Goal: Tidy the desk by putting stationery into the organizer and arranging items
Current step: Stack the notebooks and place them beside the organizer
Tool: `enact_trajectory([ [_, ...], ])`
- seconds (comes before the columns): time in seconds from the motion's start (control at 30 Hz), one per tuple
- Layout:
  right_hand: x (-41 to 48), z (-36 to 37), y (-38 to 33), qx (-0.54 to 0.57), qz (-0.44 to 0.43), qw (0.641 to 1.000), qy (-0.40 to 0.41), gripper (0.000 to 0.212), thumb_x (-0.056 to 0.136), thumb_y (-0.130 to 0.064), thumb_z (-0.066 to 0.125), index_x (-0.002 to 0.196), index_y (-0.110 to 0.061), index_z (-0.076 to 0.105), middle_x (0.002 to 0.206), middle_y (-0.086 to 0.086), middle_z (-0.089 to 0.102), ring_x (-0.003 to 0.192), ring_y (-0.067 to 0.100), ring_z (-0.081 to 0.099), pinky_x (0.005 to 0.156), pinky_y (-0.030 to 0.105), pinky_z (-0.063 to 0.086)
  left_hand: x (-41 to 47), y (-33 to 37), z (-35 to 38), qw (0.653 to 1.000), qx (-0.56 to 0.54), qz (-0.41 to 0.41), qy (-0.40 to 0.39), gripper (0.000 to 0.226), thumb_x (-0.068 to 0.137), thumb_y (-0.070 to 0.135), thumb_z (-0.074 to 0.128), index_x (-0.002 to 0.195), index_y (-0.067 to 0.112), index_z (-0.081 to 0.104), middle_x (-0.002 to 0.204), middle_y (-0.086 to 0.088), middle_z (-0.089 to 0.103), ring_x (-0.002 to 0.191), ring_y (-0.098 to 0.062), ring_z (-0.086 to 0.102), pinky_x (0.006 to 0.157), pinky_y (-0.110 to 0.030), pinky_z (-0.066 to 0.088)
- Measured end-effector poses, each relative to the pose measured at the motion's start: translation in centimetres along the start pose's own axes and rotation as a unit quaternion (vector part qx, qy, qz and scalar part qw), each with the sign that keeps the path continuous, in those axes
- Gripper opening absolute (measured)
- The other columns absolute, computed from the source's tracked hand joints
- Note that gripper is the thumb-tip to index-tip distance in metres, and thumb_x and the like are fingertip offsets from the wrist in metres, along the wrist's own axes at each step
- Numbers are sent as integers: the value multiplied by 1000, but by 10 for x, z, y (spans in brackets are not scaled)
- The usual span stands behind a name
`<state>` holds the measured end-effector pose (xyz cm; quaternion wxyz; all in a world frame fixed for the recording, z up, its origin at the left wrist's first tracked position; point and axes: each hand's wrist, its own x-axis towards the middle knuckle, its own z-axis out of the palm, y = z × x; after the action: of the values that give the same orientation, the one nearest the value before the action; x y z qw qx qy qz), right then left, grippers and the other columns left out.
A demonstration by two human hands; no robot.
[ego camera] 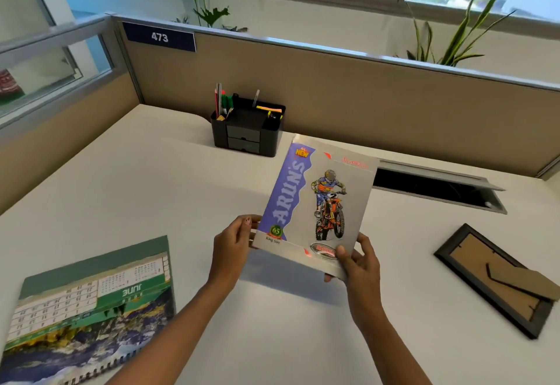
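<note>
A notebook point(315, 199) with a motocross rider and a purple band on its cover hangs above the white desk point(157, 190), tilted away from me. My left hand point(231, 246) grips its near left corner. My right hand point(356, 262) grips the near right corner, thumb on the cover. Behind the notebook, against the partition, stands a black desk organizer point(247, 130) with two small drawers. Pens, markers and sticky notes fill its compartments.
A spiral-bound wall calendar point(88, 315) lies flat at the near left. A black picture frame point(497, 278) lies face down at the right, its stand showing. An open cable slot point(436, 186) cuts the desk behind the notebook. Beige partitions point(363, 90) wall the back and left.
</note>
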<state>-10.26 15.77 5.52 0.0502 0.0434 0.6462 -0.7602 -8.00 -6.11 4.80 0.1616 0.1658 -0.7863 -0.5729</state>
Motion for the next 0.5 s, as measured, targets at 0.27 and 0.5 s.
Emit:
enact_trajectory([
  [0.27, 114, 1, -6, -11, 23, 1000, 3, 26, 93, -1, 53, 111, -18, 55, 102, 14, 70, 77, 28, 71, 47, 34, 56, 120, -14, 45, 989, 129, 65, -15, 33, 99, 18, 39, 128, 15, 53, 131, -2, 56, 119, -12, 50, 90, -14, 40],
  [0.5, 180, 8, -4, -16, 13, 1000, 0, 25, 94, -5, 54, 104, -27, 57, 90, 1, 75, 75, 26, 71, 48, 35, 57, 229, -46, 79, 841, 437, 301, -109, 73, 69, 39, 78, 128, 3, 52, 134, -16, 54, 131, -39, 40, 105, -58, 25],
])
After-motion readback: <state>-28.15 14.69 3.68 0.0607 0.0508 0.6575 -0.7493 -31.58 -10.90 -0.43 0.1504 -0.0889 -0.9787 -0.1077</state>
